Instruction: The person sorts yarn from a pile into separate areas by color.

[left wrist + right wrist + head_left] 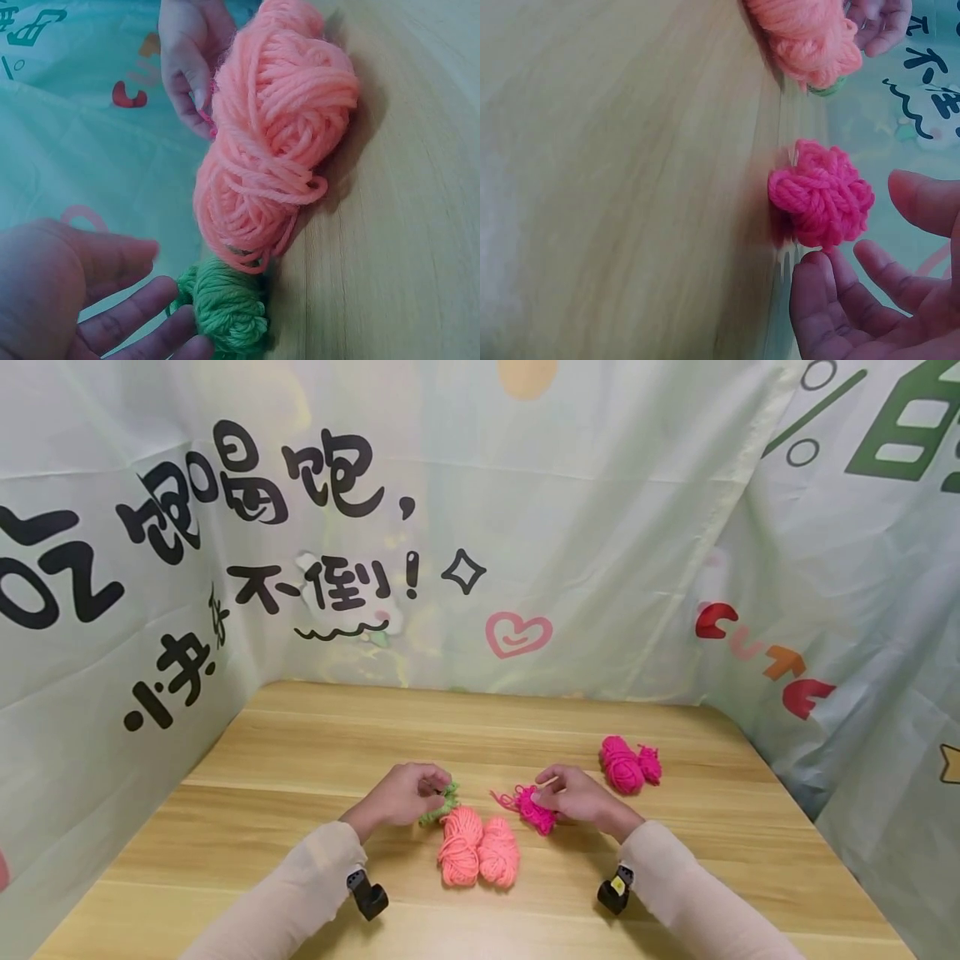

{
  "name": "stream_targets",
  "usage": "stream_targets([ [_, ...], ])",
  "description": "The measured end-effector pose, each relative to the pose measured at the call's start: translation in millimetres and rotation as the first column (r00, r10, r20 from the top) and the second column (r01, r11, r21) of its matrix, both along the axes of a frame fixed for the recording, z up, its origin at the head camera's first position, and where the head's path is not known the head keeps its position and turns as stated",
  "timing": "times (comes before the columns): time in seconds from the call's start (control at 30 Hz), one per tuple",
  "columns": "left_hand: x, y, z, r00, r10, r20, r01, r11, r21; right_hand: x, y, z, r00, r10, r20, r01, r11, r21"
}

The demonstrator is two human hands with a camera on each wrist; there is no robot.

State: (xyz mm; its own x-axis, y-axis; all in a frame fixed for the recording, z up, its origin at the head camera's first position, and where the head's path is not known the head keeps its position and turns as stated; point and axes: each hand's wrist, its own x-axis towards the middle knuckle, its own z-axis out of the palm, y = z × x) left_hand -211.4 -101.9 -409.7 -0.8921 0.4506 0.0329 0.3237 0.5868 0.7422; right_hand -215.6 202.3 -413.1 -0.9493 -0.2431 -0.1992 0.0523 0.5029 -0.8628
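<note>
Beside a small green yarn ball (pixel 231 307) is my left hand (pixel 405 792); its fingers are spread loosely, with the fingertips right at the yarn. Two salmon-pink yarn skeins (pixel 461 852) lie side by side just in front of the green one, which they partly cover in the left wrist view. My right hand (pixel 576 793) reaches over a small magenta yarn ball (pixel 826 193), whose loose end trails to the left. In the right wrist view its thumb is apart from the fingers, and the fingertips are close against the ball's edge.
Farther back on the right of the wooden table (pixel 315 735) lies a larger magenta skein (pixel 622 765) with a small magenta bundle (pixel 649 764) against it. Printed cloth (pixel 600 552) hangs around the table's back and sides. Each wrist carries a black camera (pixel 367 895).
</note>
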Motion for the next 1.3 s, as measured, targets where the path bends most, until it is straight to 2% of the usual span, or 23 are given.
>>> stream_targets([
  [0.27, -2.3, 2, -1.3, 1.000, -0.013, -0.016, 0.012, 0.999, -0.035, 0.6, -3, -0.7, 0.998, 0.029, -0.052, -0.025, 0.998, 0.060],
  [0.63, -2.4, 4, 1.3, 0.999, -0.015, -0.039, 0.012, 0.998, -0.065, -3.0, -10, -5.0, 0.997, 0.034, -0.069, -0.022, 0.986, 0.164],
  [1.13, -3.6, 2, -2.4, 0.998, -0.020, -0.053, 0.016, 0.997, -0.076, -1.1, -14, -3.8, 0.997, 0.021, -0.072, -0.008, 0.984, 0.178],
  [1.3, -2.9, 2, -3.4, 0.998, -0.024, -0.049, 0.021, 0.997, -0.069, -1.3, -14, -3.6, 0.999, 0.012, -0.048, -0.004, 0.988, 0.157],
])
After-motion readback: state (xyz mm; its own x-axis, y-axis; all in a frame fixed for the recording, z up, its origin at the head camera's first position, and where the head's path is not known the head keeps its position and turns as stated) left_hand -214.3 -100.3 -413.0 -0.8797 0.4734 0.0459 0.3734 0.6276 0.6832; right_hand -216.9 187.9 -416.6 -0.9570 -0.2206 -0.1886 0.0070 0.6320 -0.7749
